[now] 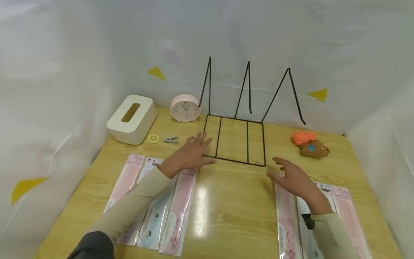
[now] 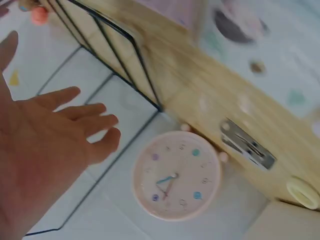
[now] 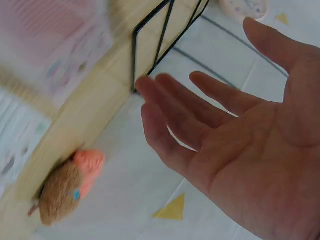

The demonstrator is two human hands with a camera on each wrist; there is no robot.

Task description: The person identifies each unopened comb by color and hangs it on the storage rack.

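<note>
A black wire rack (image 1: 263,144) with three tall bent prongs stands at the back of the wooden table. My left hand (image 1: 192,153) is over the rack's front left corner, fingers spread and holding nothing; whether it touches the wire I cannot tell. To the right of the rack, my right hand (image 1: 295,180) hovers above flat plastic-wrapped packets (image 1: 344,205), its fingers loosely bent around nothing. In the right wrist view the palm and fingers (image 3: 215,95) show bare, apart from the rack. More pink, lavender and blue packets (image 1: 181,208) lie beneath my left forearm.
Back left hold a white tissue box (image 1: 147,115), a pink round clock (image 1: 185,109), a yellow ring (image 1: 153,135) and a grey clip (image 1: 171,140). Orange yarn (image 1: 303,137) and a brown yarn bundle (image 1: 314,149) lie back right. White sheeting (image 1: 258,32) surrounds the table.
</note>
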